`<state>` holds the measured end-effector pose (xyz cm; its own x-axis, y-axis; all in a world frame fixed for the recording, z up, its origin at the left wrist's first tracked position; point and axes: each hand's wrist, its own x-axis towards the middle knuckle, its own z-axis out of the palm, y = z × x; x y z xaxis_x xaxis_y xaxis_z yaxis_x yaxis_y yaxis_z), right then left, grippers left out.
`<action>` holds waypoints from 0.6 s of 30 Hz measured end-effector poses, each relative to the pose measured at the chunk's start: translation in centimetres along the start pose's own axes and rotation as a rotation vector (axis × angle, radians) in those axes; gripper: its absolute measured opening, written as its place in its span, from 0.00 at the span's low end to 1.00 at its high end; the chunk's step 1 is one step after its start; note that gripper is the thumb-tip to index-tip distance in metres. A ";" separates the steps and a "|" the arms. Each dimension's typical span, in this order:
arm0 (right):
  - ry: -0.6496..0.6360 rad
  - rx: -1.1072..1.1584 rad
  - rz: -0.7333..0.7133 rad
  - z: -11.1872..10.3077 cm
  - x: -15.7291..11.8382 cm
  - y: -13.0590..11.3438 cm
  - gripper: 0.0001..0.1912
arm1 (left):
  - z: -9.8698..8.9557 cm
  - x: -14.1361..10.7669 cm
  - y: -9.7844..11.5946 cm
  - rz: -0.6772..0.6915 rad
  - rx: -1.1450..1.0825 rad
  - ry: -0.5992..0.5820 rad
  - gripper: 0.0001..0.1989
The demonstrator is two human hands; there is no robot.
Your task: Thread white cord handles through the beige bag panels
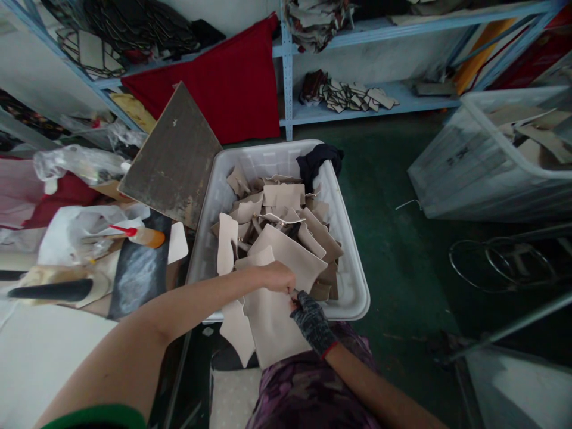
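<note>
My left hand (277, 277) is bare and closed, its fingers pinched over a large beige leather-like piece (272, 333). Right against it is my right hand (310, 316), in a dark grey fingerless glove with a red cuff, also closed. Whatever is between the fingertips is small and mostly hidden. The beige piece reaches from the tub's near rim down to my lap. Under and beyond the hands, a white plastic tub (353, 262) holds many similar beige pieces (283, 195), some with small metal fittings. Another beige piece (238, 333) hangs over the near rim.
A dark cloth (319, 164) drapes over the tub's far corner. To the left, a brown board (172, 155) leans beside a bench with an orange bottle (149, 237). A second white tub (447, 161) stands at right. Blue shelving (288, 89) lines the back.
</note>
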<state>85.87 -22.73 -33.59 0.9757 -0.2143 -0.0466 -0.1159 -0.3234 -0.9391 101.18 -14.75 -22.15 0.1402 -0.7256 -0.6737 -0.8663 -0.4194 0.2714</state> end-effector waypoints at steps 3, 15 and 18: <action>0.003 -0.023 -0.041 0.6 0.6 -0.5 0.12 | 0.2 -0.1 0.1 -0.017 -0.016 -0.002 0.06; 0.056 -0.092 0.029 1.7 0.4 0.2 0.12 | -0.4 -0.7 -4.0 -0.171 -0.061 0.069 0.07; 0.018 -0.084 0.020 2.2 1.3 0.2 0.12 | -0.1 -0.6 -3.5 -0.166 -0.070 0.068 0.07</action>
<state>87.49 -21.01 -34.62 0.9695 -0.2381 -0.0580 -0.1513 -0.3952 -0.9061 104.19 -12.89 -22.69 0.3120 -0.6775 -0.6661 -0.7937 -0.5712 0.2092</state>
